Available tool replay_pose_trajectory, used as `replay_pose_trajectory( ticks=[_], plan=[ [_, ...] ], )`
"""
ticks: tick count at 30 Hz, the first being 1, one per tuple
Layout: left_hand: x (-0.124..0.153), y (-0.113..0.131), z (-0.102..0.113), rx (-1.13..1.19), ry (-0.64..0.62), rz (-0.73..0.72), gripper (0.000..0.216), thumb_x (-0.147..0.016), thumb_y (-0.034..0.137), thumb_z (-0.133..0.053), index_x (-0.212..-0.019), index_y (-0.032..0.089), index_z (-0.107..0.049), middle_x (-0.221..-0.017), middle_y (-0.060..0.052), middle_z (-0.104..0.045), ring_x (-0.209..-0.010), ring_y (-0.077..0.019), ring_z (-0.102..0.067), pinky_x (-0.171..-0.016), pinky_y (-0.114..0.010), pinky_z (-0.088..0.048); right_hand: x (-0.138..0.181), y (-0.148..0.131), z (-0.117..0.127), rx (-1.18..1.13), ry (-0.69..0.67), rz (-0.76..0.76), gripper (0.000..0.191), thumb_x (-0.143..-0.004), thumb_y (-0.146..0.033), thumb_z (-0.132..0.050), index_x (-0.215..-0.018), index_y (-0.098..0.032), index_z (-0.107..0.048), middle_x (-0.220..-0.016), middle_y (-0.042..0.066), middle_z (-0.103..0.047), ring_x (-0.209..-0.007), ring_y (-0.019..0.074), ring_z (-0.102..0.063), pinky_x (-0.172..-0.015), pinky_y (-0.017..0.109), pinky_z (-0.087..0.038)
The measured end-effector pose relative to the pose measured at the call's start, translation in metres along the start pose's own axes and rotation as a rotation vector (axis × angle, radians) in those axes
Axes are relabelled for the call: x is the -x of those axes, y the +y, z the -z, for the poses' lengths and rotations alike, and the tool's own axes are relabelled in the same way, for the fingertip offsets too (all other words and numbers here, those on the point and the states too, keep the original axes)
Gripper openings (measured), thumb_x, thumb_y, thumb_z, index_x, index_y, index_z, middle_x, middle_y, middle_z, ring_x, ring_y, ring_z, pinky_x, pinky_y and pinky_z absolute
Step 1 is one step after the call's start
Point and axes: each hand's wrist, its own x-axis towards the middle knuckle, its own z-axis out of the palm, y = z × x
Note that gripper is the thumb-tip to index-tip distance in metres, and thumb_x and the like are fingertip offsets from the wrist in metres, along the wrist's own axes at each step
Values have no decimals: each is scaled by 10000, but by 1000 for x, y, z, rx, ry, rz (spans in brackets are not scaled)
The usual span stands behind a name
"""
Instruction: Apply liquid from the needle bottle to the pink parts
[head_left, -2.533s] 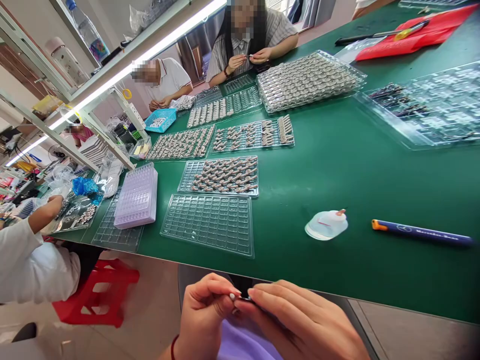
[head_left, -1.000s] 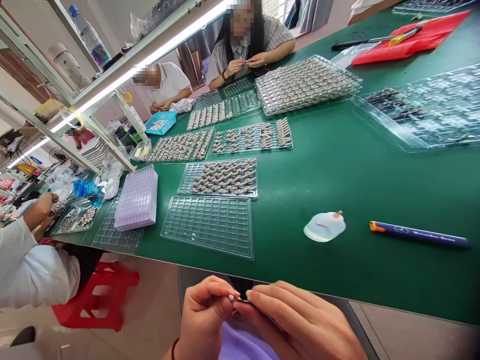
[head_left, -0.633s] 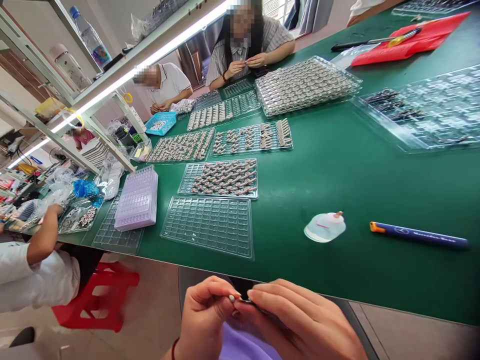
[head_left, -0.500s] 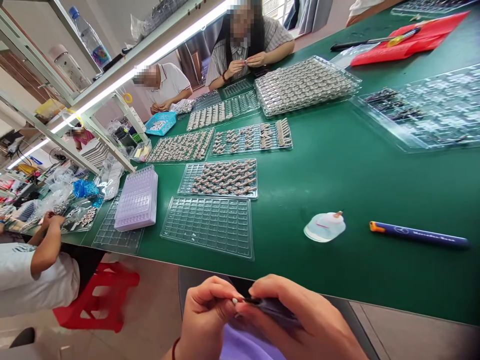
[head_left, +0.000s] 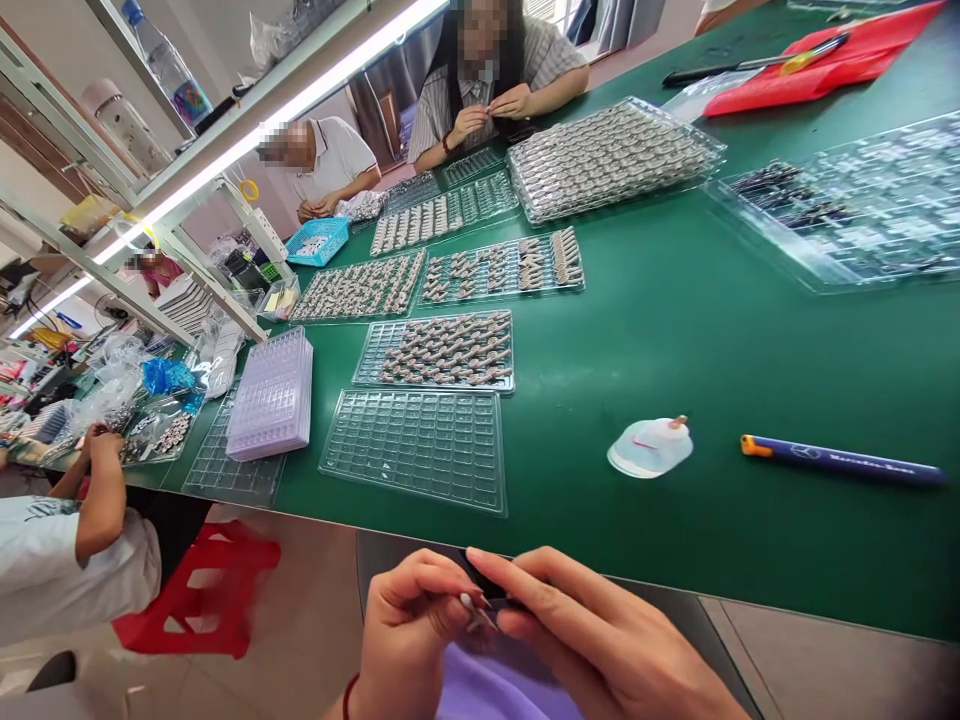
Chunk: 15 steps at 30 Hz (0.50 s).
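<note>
Below the near edge of the green table [head_left: 675, 330], my left hand [head_left: 409, 630] and my right hand [head_left: 600, 640] meet over my lap. Both pinch a small dark part [head_left: 487, 598] between their fingertips; most of it is hidden. A clear tray with no parts in it [head_left: 416, 445] lies on the table just beyond my hands. Behind it sits a tray filled with small grey parts [head_left: 442, 350].
A small glue bottle [head_left: 651, 446] lies on its side beside a blue pen [head_left: 840, 460] at right. Several more trays of parts [head_left: 611, 155] stretch back. A purple tray stack [head_left: 271, 395] stands at left. Co-workers sit at the left [head_left: 67, 540] and far end [head_left: 491, 80]. A red stool [head_left: 202, 590] stands below.
My right fingers have shifted on the small part, curling and then stretching over it. The co-worker at left has drawn the arm back toward the table edge.
</note>
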Motion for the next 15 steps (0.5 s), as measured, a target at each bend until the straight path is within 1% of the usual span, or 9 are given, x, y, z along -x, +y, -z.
replay_pose_trajectory(
  ticks=[2, 4, 6, 9, 15],
  plan=[
    [1, 1, -1, -4, 2, 11, 27, -787, 251, -783, -807, 241, -798, -734, 0, -623, -582, -63, -589, -556, -172, -498, 0, -2, -1, 14, 53, -30, 175, -970, -196, -493, -1122, -200, -580, -789, 1, -677, -637, 69, -657, -621, 123, -542],
    [1, 1, 0, -14, 7, 21, 30, -776, 254, -790, -802, 242, -801, -733, -2, -616, -572, -62, -579, -548, -176, -492, 0, -4, -3, 25, 123, -47, 46, -952, -194, -531, -980, -216, -560, -736, -23, -675, -600, 68, -647, -596, 124, -534],
    [2, 0, 1, -36, 20, 22, 37, -763, 259, -801, -793, 240, -803, -732, -9, -615, -579, -67, -567, -544, -179, -483, -2, -6, -4, 34, 146, -23, 55, -936, -169, -548, -917, -220, -546, -723, -24, -673, -596, 74, -642, -585, 144, -531],
    [2, -2, 3, -77, 38, 10, 55, -750, 277, -811, -792, 241, -806, -741, -24, -622, -613, -82, -556, -552, -184, -473, -6, -7, -4, 55, 145, 43, 99, -911, -113, -555, -886, -209, -559, -729, -3, -674, -591, 88, -630, -566, 177, -525],
    [3, -2, 3, -124, 36, -16, 66, -751, 309, -808, -801, 265, -811, -733, -28, -620, -605, -91, -550, -539, -192, -471, -6, -9, -2, 89, 139, 88, 125, -903, -73, -546, -896, -194, -573, -718, 21, -677, -581, 102, -614, -541, 208, -506]
  ],
)
